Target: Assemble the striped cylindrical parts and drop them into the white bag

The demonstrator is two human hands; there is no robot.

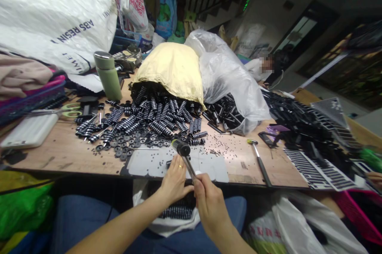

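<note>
My right hand (pixel 209 202) is closed round the metal handle of a small mallet (pixel 183 150), whose black head with a yellow-green face is raised over the grey mat (pixel 209 166). At the front edge of that mat, my left hand (pixel 174 178) has its fingers together on a small black part (pixel 168 163), mostly hidden by the fingers. A ring shows on one finger. Beyond the hands lies a heap of black-and-white ribbed rollers (pixel 161 115), spilling from a pale yellow sack (pixel 173 67). Loose black discs (pixel 122 146) lie in front of the heap.
A second mallet (pixel 259 162) lies to the right, beside black strips (pixel 310 138). Left are a green flask (pixel 107 75), scissors (pixel 70 110) and a white box (pixel 31 128). A clear plastic bag (pixel 227 75) holds black pieces. An open white bag (pixel 167 228) of rollers sits below the table edge. Another person (pixel 256 69) is behind.
</note>
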